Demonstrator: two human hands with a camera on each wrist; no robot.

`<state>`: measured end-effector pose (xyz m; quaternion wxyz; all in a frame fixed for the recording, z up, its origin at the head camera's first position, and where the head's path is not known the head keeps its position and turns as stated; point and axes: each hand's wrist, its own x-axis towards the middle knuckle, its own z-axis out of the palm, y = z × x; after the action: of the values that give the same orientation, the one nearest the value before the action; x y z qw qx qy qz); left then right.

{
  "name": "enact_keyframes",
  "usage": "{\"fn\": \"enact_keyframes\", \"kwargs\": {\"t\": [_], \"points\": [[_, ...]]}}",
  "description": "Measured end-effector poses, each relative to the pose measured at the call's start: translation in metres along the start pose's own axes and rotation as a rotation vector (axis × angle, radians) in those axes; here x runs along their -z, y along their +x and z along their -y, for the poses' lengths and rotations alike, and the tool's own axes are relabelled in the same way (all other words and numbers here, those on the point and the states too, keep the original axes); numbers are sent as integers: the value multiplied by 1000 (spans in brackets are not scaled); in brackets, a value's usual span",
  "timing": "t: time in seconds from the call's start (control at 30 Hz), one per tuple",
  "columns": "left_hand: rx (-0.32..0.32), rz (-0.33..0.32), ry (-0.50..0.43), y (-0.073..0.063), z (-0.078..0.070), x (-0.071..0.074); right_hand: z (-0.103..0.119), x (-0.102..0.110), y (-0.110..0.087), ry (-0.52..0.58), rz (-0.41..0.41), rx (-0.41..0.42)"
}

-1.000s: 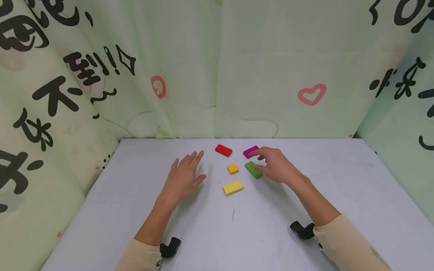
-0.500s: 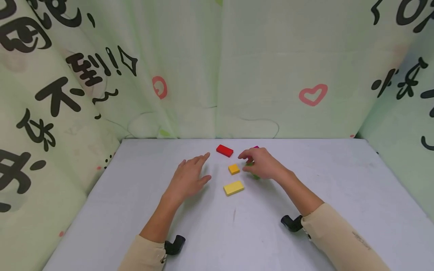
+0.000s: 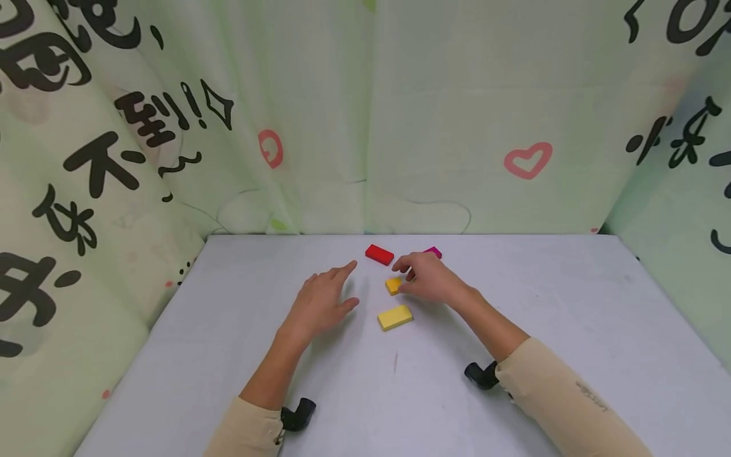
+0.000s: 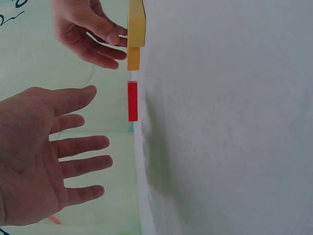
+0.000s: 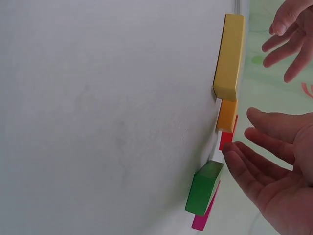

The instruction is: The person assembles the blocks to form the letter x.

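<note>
My left hand (image 3: 321, 301) hangs over the table with fingers spread, left of a small group of coloured blocks, and holds nothing. My right hand (image 3: 429, 279) is above the group, its fingers loosely bent, thumb tip overlapping the small orange block (image 3: 391, 285) in the head view. Nothing sits between its fingers in the right wrist view. Nearer to me lies a yellow block (image 3: 395, 318); a red block (image 3: 379, 254) lies farther back. A magenta block (image 3: 435, 252) is partly covered by the right hand. The green block (image 5: 203, 188), hidden in the head view, shows in the right wrist view.
All blocks lie on a white-covered table (image 3: 365, 393). A pale green curtain (image 3: 434, 127) with black writing and red hearts stands behind the table and at both sides. Each sleeve cuff carries a black wrist device (image 3: 482, 376).
My right hand has moved left, from over the magenta and green blocks to beside the orange one. My left hand has shifted slightly right. The blocks stay in place.
</note>
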<state>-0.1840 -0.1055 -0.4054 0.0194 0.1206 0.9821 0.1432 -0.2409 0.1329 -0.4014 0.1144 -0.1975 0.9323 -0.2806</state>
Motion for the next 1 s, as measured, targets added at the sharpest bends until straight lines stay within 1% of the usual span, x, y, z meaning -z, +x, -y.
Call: {"fn": "enact_keyframes", "kwargs": {"t": [0.17,0.37,0.87,1.0], "points": [[-1,2,3,2,-1,-1,3,-4,2,10,-5,-37],[-13,3,-5,2,-3,0,4,-10,7,-3,-9,-68],[-19,34,-22,0,0,2,4,-17,13,-23,-13,-72],[-23,38,-23,-1,1,1,5,-17,14,-15,-10,-87]]}}
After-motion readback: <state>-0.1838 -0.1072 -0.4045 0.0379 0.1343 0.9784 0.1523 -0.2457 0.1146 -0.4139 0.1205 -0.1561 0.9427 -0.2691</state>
